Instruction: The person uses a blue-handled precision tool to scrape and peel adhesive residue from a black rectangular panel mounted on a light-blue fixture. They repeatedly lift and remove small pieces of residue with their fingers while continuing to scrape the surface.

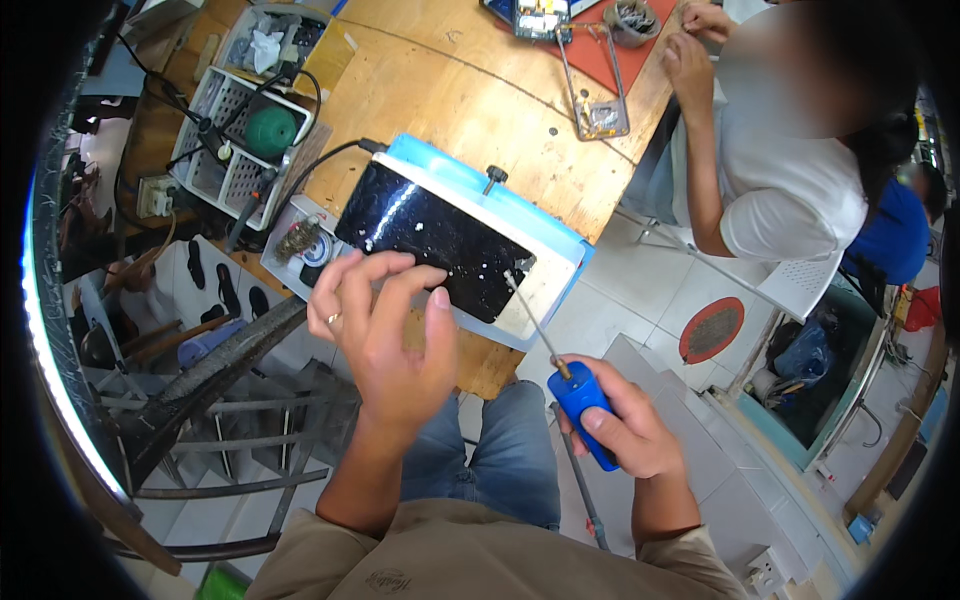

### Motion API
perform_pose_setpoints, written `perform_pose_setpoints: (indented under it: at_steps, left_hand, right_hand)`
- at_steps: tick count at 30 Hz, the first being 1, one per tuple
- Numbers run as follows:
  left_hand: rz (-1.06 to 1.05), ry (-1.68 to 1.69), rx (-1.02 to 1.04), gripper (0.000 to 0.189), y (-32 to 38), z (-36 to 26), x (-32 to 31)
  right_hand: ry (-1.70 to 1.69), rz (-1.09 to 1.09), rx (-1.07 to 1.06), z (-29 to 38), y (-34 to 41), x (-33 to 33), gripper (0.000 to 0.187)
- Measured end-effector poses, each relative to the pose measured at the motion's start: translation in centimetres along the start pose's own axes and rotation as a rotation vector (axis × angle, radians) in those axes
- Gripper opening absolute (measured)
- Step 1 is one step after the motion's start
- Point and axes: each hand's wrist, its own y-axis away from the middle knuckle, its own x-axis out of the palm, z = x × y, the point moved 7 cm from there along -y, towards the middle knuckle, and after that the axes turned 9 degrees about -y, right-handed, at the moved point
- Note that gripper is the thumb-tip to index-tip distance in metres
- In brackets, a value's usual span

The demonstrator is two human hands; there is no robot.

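Observation:
My right hand (pixel 630 427) is closed round a blue handheld tool (pixel 583 412) with a brass collar and a long thin metal shaft. The tip of the shaft is at the right end of a glossy black screen panel (pixel 439 240), near a chipped corner. White crumbs dot the panel, which lies on a white-topped, light-blue plate device (pixel 480 187) with a black knob (pixel 496 176) and a cable. Over the panel's near left edge hovers my left hand (pixel 397 330), fingers curled and apart, holding nothing; a ring is on one finger.
A co-worker (pixel 787 172) sits at the right table edge, hands near a metal device frame (pixel 600 82) on a red mat (pixel 645 52). A white basket (pixel 199 187) and a small tray with a wire-wool ball (pixel 298 238) stand left. A black metal bar (pixel 217 375) runs below left.

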Motion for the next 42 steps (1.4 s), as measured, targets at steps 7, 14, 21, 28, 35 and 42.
perform_pose_setpoints:
  at_steps: [7,14,21,28,35,42]
  left_hand:
    - [0.225,1.048,-0.438,0.014,4.7,0.7,1.6]
    - [-0.544,1.144,-0.644,0.018,-0.2,6.1,-2.4]
    - [-0.160,0.000,-0.288,0.036,2.8,-5.1,1.6]
    - [-0.139,-0.161,-0.337,0.031,2.1,-7.2,4.7]
    - [-0.169,-0.090,-0.400,0.029,2.4,-7.0,4.7]
    - [-0.216,-0.097,-0.416,0.025,1.8,-7.0,4.7]
  right_hand:
    - [0.049,0.237,0.041,-0.2,-1.6,3.8,0.062]
    - [0.271,0.407,-0.071,3.0,-3.8,2.6,0.058]
    - [0.163,0.309,0.208,2.6,-3.5,-5.0,0.056]
    - [0.053,0.309,0.223,1.7,-3.7,-7.0,0.059]
    - [0.020,0.335,0.299,1.5,-3.5,-7.6,0.059]
    - [-0.005,0.325,0.271,1.7,-3.5,-8.0,0.057]
